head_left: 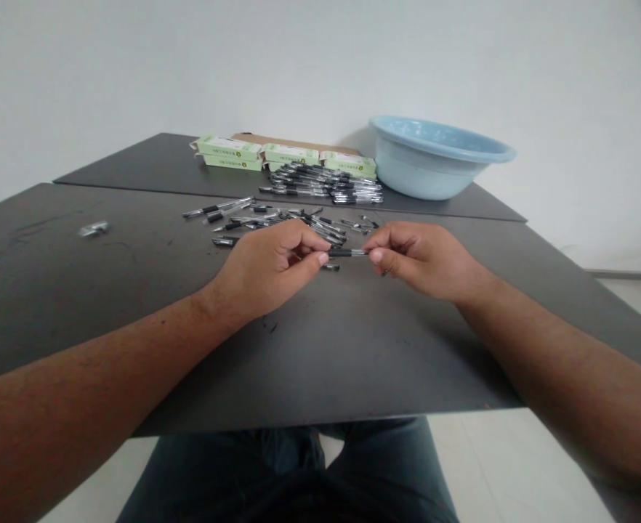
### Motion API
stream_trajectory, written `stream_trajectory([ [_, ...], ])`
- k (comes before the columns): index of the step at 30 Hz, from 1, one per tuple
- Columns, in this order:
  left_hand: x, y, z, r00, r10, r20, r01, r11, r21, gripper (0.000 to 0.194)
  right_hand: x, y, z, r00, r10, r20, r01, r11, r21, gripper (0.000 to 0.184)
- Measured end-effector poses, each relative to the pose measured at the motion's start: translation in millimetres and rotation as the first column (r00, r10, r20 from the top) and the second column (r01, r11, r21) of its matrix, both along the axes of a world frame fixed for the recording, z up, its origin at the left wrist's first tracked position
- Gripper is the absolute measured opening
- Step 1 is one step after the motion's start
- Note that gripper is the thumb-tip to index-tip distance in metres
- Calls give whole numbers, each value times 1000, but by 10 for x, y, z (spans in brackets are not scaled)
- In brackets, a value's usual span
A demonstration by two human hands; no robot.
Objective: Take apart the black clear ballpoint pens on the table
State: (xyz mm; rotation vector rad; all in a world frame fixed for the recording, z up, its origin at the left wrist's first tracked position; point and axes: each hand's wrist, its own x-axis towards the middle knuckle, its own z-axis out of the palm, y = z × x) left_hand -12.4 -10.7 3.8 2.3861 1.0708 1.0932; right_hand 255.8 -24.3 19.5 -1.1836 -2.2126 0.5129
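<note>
Between my two hands a pen [347, 253] with a black grip lies level, just above the dark table [320, 363]. My left hand [277, 265] pinches its left end between thumb and fingers. The right end is pinched by my right hand [421, 258], whose fingers cover the tip of that end. Right behind my hands is a loose scatter of pens and pen parts [293, 221]. Another small black pen piece [330, 268] shows just below my left fingertips.
Farther back a heap of pens [320, 181] lies before green-and-white boxes [230, 152]. A light blue basin [434, 171] stands at the back right. On the left is a small clear plastic item [94, 229]. The table's front edge runs above my legs.
</note>
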Motion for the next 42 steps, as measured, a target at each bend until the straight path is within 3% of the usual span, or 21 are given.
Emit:
stream_trajectory([
  [5,-2,-5,16,1000,-6,-19,6,1000,16,15,10,-10,46,1000,-8,-21,9,999,34,29],
  [12,-6,-7,-1,998,-32,-53,34,999,22,18,34,55,17,981,112,158,-115,993,6,25],
  [16,-32,96,-47,999,1,46,2,999,-51,35,197,194,-13,998,-61,13,61,998,6,27],
  [19,-74,204,-44,997,74,35,-73,997,-27,30,344,344,-62,968,-224,-115,222,975,-24,27],
  [22,-125,299,-34,991,135,-11,-135,991,10,23,444,478,-150,942,-303,-146,296,953,-70,24],
  [28,-168,382,-49,987,160,-35,-159,987,28,24,541,590,-243,905,-407,-120,394,911,-122,16],
  [33,-145,353,-23,975,194,-107,-192,981,36,25,595,599,-205,832,-544,108,531,837,128,14],
  [37,-136,333,-1,974,192,-117,-188,981,40,26,611,667,-261,827,-518,219,482,853,199,23],
  [42,-131,328,-3,976,179,-128,-177,984,28,26,598,834,-373,851,-350,392,247,925,289,43],
])
